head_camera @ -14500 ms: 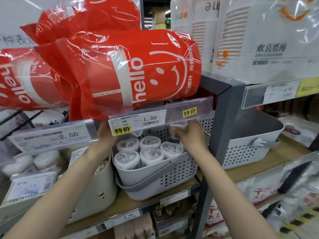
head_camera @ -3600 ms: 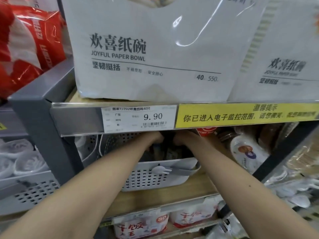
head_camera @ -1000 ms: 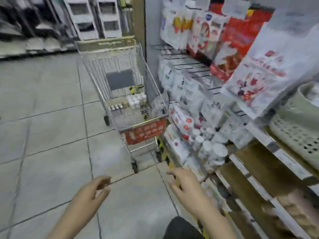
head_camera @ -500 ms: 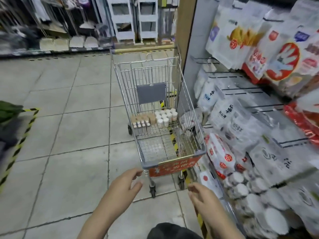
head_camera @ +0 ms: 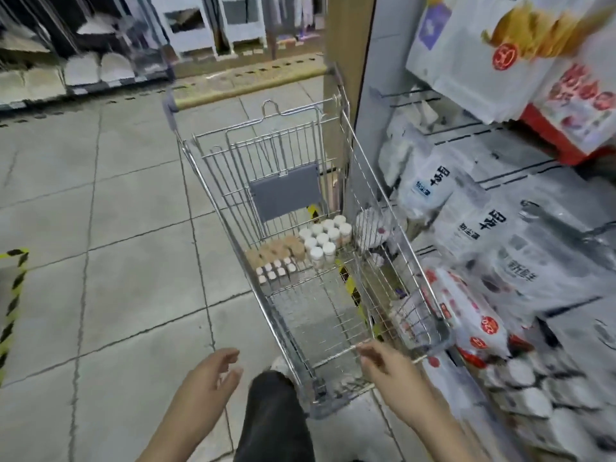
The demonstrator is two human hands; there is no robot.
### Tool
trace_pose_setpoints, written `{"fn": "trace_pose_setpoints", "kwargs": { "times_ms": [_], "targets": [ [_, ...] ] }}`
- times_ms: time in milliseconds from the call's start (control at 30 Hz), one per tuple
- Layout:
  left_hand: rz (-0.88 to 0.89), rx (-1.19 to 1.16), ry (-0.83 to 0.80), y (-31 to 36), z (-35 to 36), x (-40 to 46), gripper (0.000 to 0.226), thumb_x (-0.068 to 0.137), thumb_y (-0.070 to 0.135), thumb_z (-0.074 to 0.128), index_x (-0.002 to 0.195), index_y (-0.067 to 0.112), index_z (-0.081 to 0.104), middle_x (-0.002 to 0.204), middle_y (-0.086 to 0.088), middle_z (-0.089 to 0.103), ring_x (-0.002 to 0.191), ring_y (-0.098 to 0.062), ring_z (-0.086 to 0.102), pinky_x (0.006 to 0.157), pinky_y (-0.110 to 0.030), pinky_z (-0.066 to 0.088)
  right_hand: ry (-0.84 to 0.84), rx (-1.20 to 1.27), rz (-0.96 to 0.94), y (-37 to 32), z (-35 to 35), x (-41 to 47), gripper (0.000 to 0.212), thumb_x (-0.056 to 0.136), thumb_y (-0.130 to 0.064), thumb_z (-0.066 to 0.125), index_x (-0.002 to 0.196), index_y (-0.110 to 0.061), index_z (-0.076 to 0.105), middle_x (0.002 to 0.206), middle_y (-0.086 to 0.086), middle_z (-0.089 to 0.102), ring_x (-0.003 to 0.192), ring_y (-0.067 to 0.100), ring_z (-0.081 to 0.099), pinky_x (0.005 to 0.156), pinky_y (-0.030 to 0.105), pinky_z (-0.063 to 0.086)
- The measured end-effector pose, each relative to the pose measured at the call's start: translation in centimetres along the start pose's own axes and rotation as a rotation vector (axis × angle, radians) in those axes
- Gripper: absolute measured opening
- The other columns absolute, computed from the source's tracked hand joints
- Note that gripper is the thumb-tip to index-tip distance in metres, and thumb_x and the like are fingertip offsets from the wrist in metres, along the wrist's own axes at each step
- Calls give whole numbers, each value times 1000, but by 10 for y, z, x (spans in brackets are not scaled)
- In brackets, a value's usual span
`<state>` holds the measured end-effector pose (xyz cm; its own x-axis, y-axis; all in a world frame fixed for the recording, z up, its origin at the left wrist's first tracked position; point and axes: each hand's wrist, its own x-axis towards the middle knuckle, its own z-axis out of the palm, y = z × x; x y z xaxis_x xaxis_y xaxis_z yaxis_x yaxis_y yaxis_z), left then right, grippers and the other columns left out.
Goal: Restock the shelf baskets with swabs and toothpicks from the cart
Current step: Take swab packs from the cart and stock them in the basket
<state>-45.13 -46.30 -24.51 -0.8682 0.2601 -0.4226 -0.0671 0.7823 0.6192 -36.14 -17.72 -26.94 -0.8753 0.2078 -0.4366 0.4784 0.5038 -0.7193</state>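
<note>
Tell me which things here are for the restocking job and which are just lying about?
For the job:
- silver wire shopping cart
- round white-lidded tubs inside it
- small brown-and-white containers beside them
- left hand and right hand, both empty

Just lying about:
- white plastic packs on the right-hand shelves
- yellow-and-black floor tape
- grey tiled floor

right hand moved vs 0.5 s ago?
Yes. The right hand has reached forward to the cart's near rim; earlier it hung short of it.
</note>
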Motion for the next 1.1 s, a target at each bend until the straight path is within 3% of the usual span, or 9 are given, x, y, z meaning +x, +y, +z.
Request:
{"fn": "trace_pose_setpoints", "kwargs": {
  "times_ms": [133, 267, 367, 433, 533, 667, 767, 900, 1100],
  "targets": [
    [184, 223, -44, 24, -48, 107, 31, 95, 28, 52, 126, 23, 53, 122, 11, 57, 112, -7, 54, 90, -21, 41, 20, 63, 147, -12, 27, 54, 24, 97, -16, 52, 119, -22, 59, 102, -18, 58, 91, -11, 51, 75, 1, 39],
    [386, 410, -174, 61, -70, 200, 34, 97, 33, 47, 130, 24, 51, 126, 9, 56, 114, -10, 52, 91, -23, 41, 43, 114, 254, -23, 47, 117, 28, 97, -19, 52, 124, -17, 58, 115, -8, 61, 105, 5, 56, 94, 18, 43],
    [475, 537, -297, 74, -66, 258, 36, 97, 30, 47, 131, 22, 49, 126, 5, 56, 114, -14, 52, 92, -26, 42, 49, 205, 349, -30, 63, 168, 29, 97, -14, 51, 125, -13, 58, 121, 0, 62, 113, 13, 57, 100, 26, 43],
    [486, 611, -398, 71, -55, 297, 39, 95, 30, 49, 133, 20, 48, 126, 2, 57, 113, -16, 53, 93, -29, 44, 21, 228, 373, -29, 73, 200, 29, 96, -10, 51, 125, -11, 58, 120, 2, 62, 113, 15, 57, 96, 21, 44],
    [491, 705, -524, 60, -34, 352, 31, 91, 26, 55, 121, 18, 55, 118, 1, 61, 106, -17, 57, 86, -27, 44, 28, 315, 401, -24, 83, 246, 22, 96, -11, 52, 116, -15, 60, 110, -4, 62, 107, 12, 57, 75, 8, 39],
    [483, 885, -672, 42, -4, 413, 26, 91, 24, 55, 114, 14, 53, 115, -2, 60, 108, -20, 55, 77, -23, 36, 75, 320, 426, -11, 102, 308, 21, 91, -4, 54, 110, -9, 61, 97, 0, 61, 91, 11, 56, 64, 1, 38],
    [445, 948, -739, 25, 21, 454, 33, 91, 28, 54, 120, 15, 48, 118, -5, 60, 109, -25, 55, 89, -35, 46, 54, 293, 412, 2, 129, 352, 28, 90, -9, 58, 118, -8, 55, 103, 0, 57, 101, 17, 56, 81, 17, 41],
    [427, 1016, -765, 0, 52, 487, 39, 90, 29, 55, 125, 16, 44, 121, -7, 59, 111, -27, 56, 89, -37, 48, 34, 162, 387, 19, 160, 394, 49, 93, -19, 56, 139, -16, 41, 134, 1, 51, 123, 20, 50, 101, 30, 41],
    [377, 1121, -777, -30, 84, 518, 43, 89, 26, 55, 130, 21, 43, 121, -5, 58, 110, -25, 57, 88, -36, 49, -4, -67, 258, 40, 185, 429, 56, 92, -16, 56, 143, -17, 32, 134, 2, 49, 119, 20, 49, 99, 35, 43]
  ]
}}
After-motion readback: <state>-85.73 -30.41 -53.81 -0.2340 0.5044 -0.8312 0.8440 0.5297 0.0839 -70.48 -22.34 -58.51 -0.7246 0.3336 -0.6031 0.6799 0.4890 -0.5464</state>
